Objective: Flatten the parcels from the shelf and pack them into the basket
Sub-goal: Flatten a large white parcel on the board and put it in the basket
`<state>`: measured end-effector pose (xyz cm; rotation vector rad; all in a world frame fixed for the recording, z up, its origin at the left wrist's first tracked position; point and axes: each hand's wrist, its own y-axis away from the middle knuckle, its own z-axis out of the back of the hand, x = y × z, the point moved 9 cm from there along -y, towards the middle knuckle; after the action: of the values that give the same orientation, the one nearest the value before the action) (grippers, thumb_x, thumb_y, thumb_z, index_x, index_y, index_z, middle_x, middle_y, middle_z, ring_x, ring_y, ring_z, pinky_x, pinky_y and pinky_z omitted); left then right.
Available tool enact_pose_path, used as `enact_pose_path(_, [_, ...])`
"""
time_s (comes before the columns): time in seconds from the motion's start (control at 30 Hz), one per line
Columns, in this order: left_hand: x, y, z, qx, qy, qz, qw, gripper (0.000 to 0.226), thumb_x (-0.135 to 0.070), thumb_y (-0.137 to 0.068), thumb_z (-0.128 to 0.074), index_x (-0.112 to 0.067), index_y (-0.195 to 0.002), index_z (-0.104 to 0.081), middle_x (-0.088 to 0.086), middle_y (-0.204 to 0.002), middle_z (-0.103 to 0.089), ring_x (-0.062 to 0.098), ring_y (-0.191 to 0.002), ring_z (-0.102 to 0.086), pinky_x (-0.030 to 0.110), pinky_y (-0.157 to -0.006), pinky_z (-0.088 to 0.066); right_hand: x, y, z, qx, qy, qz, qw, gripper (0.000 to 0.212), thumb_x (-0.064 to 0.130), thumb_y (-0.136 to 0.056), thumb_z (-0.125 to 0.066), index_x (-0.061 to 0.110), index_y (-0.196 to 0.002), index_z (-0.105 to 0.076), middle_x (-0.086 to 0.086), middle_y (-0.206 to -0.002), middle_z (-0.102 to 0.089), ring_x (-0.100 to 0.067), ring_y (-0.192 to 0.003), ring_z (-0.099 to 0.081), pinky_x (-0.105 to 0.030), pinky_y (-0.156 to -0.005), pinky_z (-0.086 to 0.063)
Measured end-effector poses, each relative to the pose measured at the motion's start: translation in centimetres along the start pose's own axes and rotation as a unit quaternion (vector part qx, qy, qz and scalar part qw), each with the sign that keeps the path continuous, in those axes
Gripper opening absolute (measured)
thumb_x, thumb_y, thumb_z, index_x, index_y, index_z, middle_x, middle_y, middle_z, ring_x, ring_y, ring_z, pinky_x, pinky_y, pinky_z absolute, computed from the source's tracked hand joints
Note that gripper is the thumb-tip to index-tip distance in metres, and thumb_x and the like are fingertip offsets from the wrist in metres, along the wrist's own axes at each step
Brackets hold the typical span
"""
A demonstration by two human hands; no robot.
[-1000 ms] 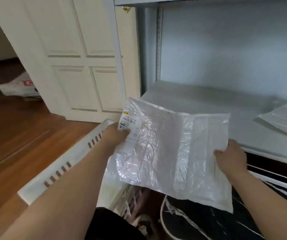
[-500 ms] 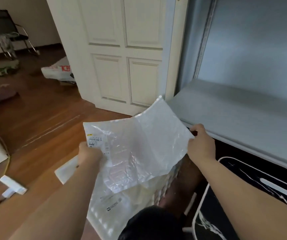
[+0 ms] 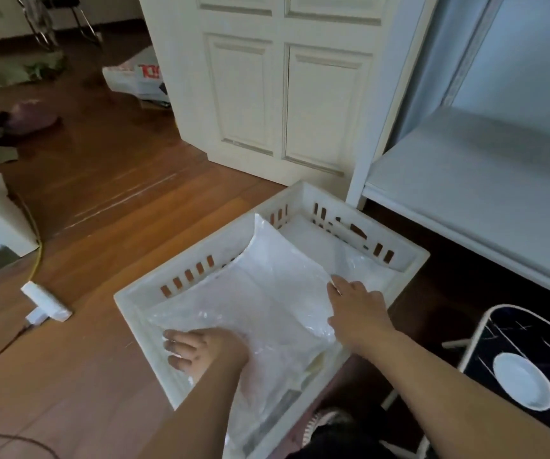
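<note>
From the head view I see the parcel (image 3: 267, 293) lying inside the white basket (image 3: 134, 301) on the floor, its long axis running from the near-left corner toward the far wall, where one corner rides up against the slotted side. My left hand (image 3: 200, 351) lies on the parcel's near-left end with fingers spread flat, a grip that presses rather than pinches; my right hand (image 3: 355, 308) rests fingers-forward on its right edge, also spread. I judge the raised far corner, ahead of both hands and nearer the right, wants smoothing next; the shelf (image 3: 466, 180) stands to the right.
</note>
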<state>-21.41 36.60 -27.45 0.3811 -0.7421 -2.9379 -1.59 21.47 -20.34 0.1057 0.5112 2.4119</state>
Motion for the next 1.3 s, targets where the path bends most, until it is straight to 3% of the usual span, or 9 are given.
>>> enact_pose_path(0.1, [-1.8,-0.1,-0.9,-0.054,-0.137,-0.115,0.982,0.076,-0.039,-0.098,-0.033,-0.007,-0.152,0.011,0.028,-0.150,0.032,0.041,-0.140,0.029,0.052,-0.114,0.017,-0.8,-1.3,-1.8,0.042,-0.006,-0.046,0.998,0.069,0.043,-0.100,-0.039,0.008,-0.153,-0.012,-0.005,-0.159,-0.010,-0.026,-0.140,-0.025,-0.044,-0.110,-0.027])
enact_pose_path(0.17, [-5.2,0.7,-1.8,-0.078,-0.189,-0.262,0.943,0.064,-0.041,-0.101,-0.021,-0.022,-0.152,0.012,0.018,-0.152,0.034,0.039,-0.138,0.034,0.054,-0.113,0.020,-1.5,-2.0,-1.8,0.035,-0.006,-0.064,0.997,0.068,0.048,-0.099,-0.039,0.009,-0.151,-0.017,-0.007,-0.155,-0.020,-0.025,-0.138,-0.028,-0.044,-0.111,-0.026])
enact_pose_path(0.23, [-7.6,0.8,-3.1,-0.036,-0.190,-0.342,0.920,0.059,-0.051,-0.100,-0.015,-0.037,-0.152,0.010,0.005,-0.156,0.030,0.034,-0.139,0.034,0.060,-0.112,0.016,-2.3,-2.8,-1.6,0.018,0.010,-0.074,0.997,0.066,0.050,-0.099,-0.038,0.012,-0.149,-0.021,-0.008,-0.154,-0.021,-0.026,-0.139,-0.027,-0.045,-0.112,-0.026])
enact_pose_path(0.4, [-7.6,-1.6,-7.2,0.071,-0.247,-0.286,0.923,0.096,-0.089,-0.072,-0.029,-0.049,-0.133,0.032,-0.001,-0.143,0.050,0.035,-0.132,0.044,0.080,-0.096,0.010,-3.5,-4.2,-2.8,0.032,0.028,-0.074,0.996,0.071,0.058,-0.097,-0.034,0.024,-0.154,-0.010,-0.012,-0.160,0.019,-0.033,-0.147,0.015,-0.054,-0.117,-0.004])
enact_pose_path(0.57, [-4.8,-2.3,-11.0,0.137,-0.207,-0.266,0.931,0.114,-0.093,-0.062,-0.042,-0.051,-0.138,0.031,-0.005,-0.136,0.057,0.032,-0.129,0.048,0.083,-0.096,0.002,-2.4,-5.1,-5.0,0.075,0.052,-0.029,0.995,0.080,0.075,-0.088,-0.029,0.034,-0.154,-0.009,-0.009,-0.162,0.013,-0.034,-0.147,0.014,-0.059,-0.115,0.002])
enact_pose_path(0.77, [-4.7,-3.2,-12.4,0.152,-0.217,-0.256,0.930,0.115,-0.092,-0.060,-0.046,-0.052,-0.139,0.028,-0.006,-0.138,0.056,0.033,-0.131,0.045,0.084,-0.094,0.000,-1.9,-5.9,-5.8,0.092,0.053,-0.020,0.994,0.080,0.076,-0.087,-0.030,0.033,-0.153,-0.015,-0.004,-0.163,-0.002,-0.030,-0.149,0.000,-0.058,-0.116,-0.001])
enact_pose_path(0.93, [-5.1,-3.3,-12.0,0.166,-0.233,-0.246,0.926,0.117,-0.090,-0.060,-0.051,-0.051,-0.142,0.024,-0.003,-0.145,0.049,0.037,-0.137,0.037,0.083,-0.095,-0.008,-1.6,-5.7,-5.7,0.088,0.042,-0.006,0.995,0.071,0.068,-0.092,-0.030,0.028,-0.150,-0.026,-0.002,-0.155,-0.032,-0.025,-0.142,-0.027,-0.055,-0.117,-0.003])
enact_pose_path(1.1, [-8.1,-2.0,-9.0,0.149,-0.268,-0.233,0.923,0.101,-0.075,-0.075,-0.056,-0.039,-0.152,0.000,0.008,-0.158,0.025,0.041,-0.144,0.020,0.078,-0.102,-0.012,-1.4,-3.9,-3.5,0.002,-0.041,0.036,0.999,0.059,0.056,-0.099,-0.028,0.025,-0.149,-0.033,0.000,-0.160,-0.021,-0.019,-0.150,-0.002,-0.045,-0.119,0.004])
enact_pose_path(1.3, [-17.8,5.6,-4.0,0.080,-0.271,-0.369,0.885,0.071,-0.056,-0.093,-0.047,-0.026,-0.152,-0.021,0.006,-0.162,0.007,0.038,-0.147,0.000,0.068,-0.110,-0.015,-6.3,0.7,-0.2,-0.058,-0.068,-0.014,0.996,0.057,0.054,-0.100,-0.025,0.025,-0.147,-0.036,-0.001,-0.160,-0.019,-0.020,-0.150,0.001,-0.045,-0.120,0.000])
